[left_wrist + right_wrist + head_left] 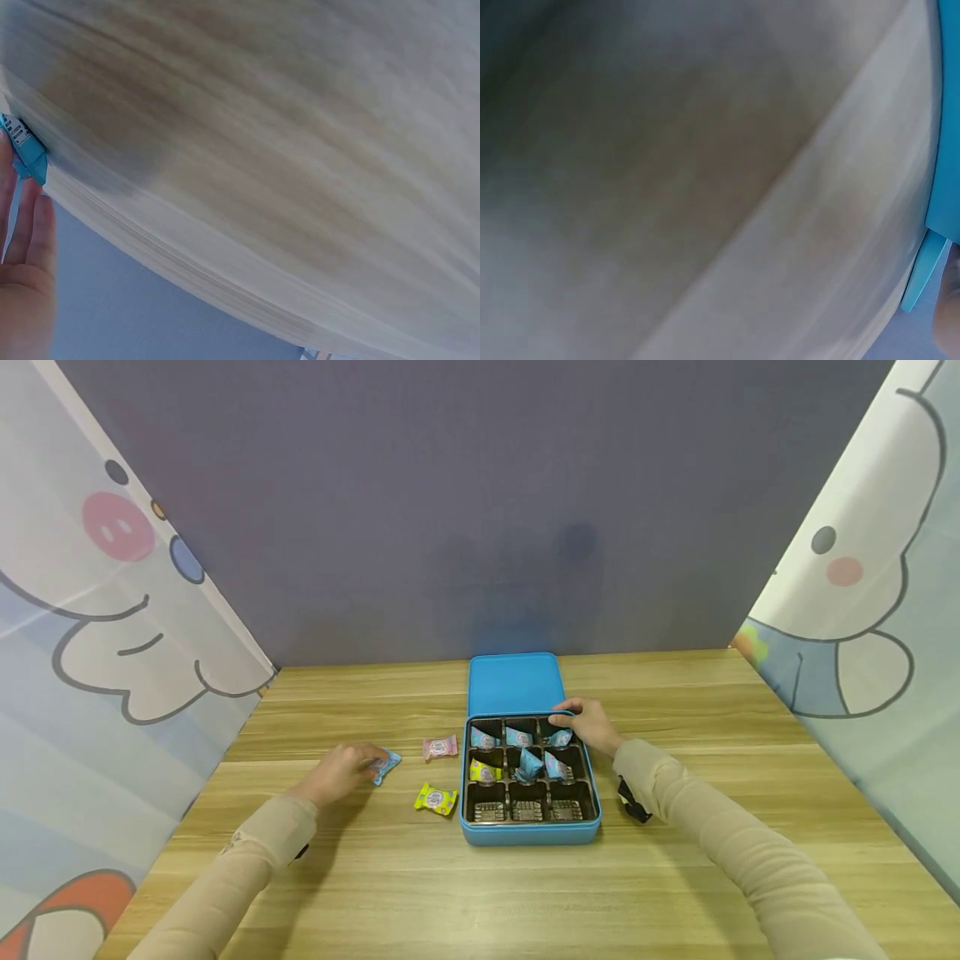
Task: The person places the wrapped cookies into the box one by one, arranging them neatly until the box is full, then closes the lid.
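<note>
At the left of the table, my left hand (342, 773) pinches a blue wrapped candy (386, 767); its thumb is hidden in the left wrist view, where the candy (28, 150) sits against the fingers. My right hand (592, 725) holds the back right corner of an open blue box (529, 835), thumb at the rim. Black compartments fill this box. Blue wrapped candies lie in the back row, and a yellow one (484, 772) with two blue ones in the middle row. The front row shows bare ribbed floor. The right wrist view catches only part of that hand (946, 307).
A pink wrapped candy (439, 747) and a yellow wrapped candy (436, 799) lie between the left hand and the box. The blue lid (516, 683) lies folded back behind the box. A dark partition (480, 527) rises at the table's (420, 893) back edge, with cartoon-printed sheets at both sides.
</note>
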Demonstrator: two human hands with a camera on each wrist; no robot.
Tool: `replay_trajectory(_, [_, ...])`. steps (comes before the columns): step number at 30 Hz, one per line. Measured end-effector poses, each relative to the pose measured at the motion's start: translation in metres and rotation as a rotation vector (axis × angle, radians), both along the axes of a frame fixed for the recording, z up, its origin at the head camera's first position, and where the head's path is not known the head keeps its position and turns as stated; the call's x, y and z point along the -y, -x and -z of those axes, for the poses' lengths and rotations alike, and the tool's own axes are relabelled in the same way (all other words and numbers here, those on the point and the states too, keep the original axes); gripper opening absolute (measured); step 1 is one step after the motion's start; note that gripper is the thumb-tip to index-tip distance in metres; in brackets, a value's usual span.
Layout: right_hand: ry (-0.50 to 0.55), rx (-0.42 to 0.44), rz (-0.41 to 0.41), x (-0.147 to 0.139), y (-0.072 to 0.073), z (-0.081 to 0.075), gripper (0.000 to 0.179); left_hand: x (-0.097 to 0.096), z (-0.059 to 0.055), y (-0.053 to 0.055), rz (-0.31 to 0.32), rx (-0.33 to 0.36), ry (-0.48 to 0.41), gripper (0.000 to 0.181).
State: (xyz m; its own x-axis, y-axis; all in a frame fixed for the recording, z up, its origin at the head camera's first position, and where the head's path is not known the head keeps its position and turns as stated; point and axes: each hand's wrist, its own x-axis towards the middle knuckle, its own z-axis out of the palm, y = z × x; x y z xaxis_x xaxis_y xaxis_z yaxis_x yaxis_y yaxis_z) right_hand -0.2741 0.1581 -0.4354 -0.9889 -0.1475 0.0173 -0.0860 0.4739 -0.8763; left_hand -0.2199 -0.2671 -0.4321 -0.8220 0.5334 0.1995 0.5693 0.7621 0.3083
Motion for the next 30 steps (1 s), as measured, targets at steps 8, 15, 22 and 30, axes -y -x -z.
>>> replay_trajectory(8, [0.031,0.003,-0.013,-0.001,0.000,0.000,0.033,-0.001,-0.005,0.000,-0.013,0.032,-0.015,0.033])
replay_trajectory(15, [0.021,-0.004,-0.004,-0.001,-0.001,0.000,0.031,-0.004,-0.008,-0.004,-0.177,0.135,-0.108,0.041])
replay_trajectory(22, [0.048,-0.001,-0.017,-0.002,-0.001,-0.004,0.031,-0.015,-0.008,-0.012,-0.406,0.205,-0.152,0.049])
replay_trajectory(30, [0.022,0.002,-0.010,-0.001,-0.002,-0.002,0.029,-0.020,-0.003,-0.014,-0.427,0.313,-0.164,0.059])
